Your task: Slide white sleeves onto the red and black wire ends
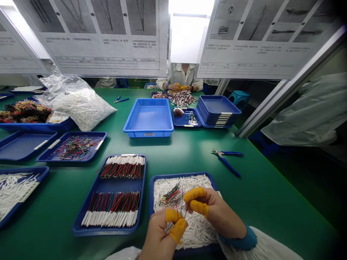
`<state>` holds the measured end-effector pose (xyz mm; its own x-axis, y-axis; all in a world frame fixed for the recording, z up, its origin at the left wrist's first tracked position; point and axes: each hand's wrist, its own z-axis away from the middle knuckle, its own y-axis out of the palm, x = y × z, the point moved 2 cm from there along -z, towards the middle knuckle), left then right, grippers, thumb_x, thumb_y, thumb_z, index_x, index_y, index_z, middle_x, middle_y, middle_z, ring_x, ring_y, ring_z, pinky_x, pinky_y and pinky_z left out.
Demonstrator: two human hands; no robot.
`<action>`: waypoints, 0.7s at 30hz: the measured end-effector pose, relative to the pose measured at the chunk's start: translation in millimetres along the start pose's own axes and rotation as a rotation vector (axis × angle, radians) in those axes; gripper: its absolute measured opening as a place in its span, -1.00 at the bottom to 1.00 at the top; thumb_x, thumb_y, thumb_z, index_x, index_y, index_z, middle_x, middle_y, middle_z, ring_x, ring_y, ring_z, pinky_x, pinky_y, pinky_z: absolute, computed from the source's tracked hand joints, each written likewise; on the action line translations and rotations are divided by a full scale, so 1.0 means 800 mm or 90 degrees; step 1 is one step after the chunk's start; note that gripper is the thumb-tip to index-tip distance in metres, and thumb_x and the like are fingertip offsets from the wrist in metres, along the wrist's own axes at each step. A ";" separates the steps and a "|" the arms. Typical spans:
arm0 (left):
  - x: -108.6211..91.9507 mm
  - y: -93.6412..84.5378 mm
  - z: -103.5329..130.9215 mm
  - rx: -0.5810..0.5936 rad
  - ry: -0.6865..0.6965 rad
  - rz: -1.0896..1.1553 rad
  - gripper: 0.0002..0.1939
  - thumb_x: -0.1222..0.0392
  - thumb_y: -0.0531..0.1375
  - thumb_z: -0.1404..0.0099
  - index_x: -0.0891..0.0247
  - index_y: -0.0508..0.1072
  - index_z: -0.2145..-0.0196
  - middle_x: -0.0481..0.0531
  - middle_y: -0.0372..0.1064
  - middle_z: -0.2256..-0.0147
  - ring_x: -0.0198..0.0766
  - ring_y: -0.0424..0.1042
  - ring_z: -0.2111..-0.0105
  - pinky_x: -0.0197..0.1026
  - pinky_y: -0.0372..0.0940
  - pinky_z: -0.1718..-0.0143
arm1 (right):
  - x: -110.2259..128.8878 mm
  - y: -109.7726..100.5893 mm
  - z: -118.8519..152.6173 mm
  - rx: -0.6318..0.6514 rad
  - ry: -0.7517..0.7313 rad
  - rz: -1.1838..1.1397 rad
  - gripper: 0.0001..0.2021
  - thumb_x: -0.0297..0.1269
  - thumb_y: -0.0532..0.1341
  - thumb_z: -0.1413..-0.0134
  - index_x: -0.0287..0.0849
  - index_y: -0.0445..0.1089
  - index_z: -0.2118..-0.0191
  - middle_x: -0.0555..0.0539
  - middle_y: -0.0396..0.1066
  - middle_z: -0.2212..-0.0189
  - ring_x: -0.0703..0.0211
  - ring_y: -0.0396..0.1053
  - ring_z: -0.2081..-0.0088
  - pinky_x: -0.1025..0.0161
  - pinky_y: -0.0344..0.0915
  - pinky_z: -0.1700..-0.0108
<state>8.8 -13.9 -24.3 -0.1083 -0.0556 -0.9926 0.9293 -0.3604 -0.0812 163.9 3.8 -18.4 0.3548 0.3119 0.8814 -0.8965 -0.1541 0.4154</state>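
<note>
My left hand (165, 231), with yellow finger cots on thumb and forefinger, pinches a few thin red and dark wires (177, 205) that stick upward. My right hand (210, 207), also in yellow finger cots, curls its thumb and forefinger close to the upper end of one dark wire and seems to pinch it. Both hands are above a blue tray (179, 176) filled with short white tubes (197, 229). On those tubes lies a small bunch of red, green and black wires (172, 195) with brass-coloured ends.
Left of my hands, a tray (119, 185) holds two rows of white-sleeved wires. Blue-handled cutters (227, 160) lie at the right. Farther back are a deep blue bin (148, 117), stacked trays (217, 108) and a bag of white tubes (86, 104). A co-worker (183, 77) sits opposite.
</note>
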 end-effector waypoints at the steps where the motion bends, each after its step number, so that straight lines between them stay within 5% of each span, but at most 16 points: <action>1: 0.001 0.000 0.000 0.006 -0.002 0.005 -0.82 0.21 0.18 -0.14 0.32 0.39 0.57 -0.01 0.25 0.55 -0.27 0.23 0.49 -0.29 0.17 0.41 | -0.001 0.001 0.000 -0.001 0.000 -0.022 -0.86 -0.30 0.38 0.21 -0.18 0.51 0.42 0.00 0.45 0.56 0.32 0.34 0.51 0.34 0.28 0.39; 8: 0.005 0.001 -0.003 0.050 -0.043 0.124 -0.79 0.10 0.22 -0.11 0.33 0.47 0.48 0.02 0.30 0.49 -0.25 0.24 0.44 -0.25 0.17 0.37 | -0.004 0.009 0.000 0.061 0.021 -0.071 -0.87 -0.29 0.39 0.26 -0.22 0.51 0.53 0.00 0.40 0.58 0.31 0.34 0.54 0.35 0.27 0.44; 14: 0.009 0.002 -0.002 0.081 -0.070 0.165 -0.77 0.08 0.25 -0.07 0.32 0.42 0.57 -0.05 0.23 0.56 -0.35 0.16 0.54 -0.34 0.12 0.52 | 0.001 0.014 0.000 0.035 -0.064 0.033 -0.93 -0.36 0.36 0.19 -0.21 0.48 0.55 0.05 0.29 0.58 0.34 0.21 0.53 0.36 0.17 0.45; 21: -0.003 0.004 0.002 0.123 -0.111 0.167 -0.80 0.19 0.24 -0.05 0.30 0.32 0.61 -0.08 0.15 0.58 -0.36 0.17 0.57 -0.34 0.15 0.55 | 0.009 0.010 0.006 0.015 -0.138 0.094 -0.78 -0.30 0.33 0.16 -0.22 0.33 0.65 0.08 0.17 0.65 0.33 0.07 0.58 0.33 0.04 0.50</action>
<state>11.1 -16.6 -22.3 0.0515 -0.3208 -0.9457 0.8512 -0.4811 0.2096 160.1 0.2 -7.8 0.2707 0.0772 0.9595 -0.9375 -0.2052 0.2810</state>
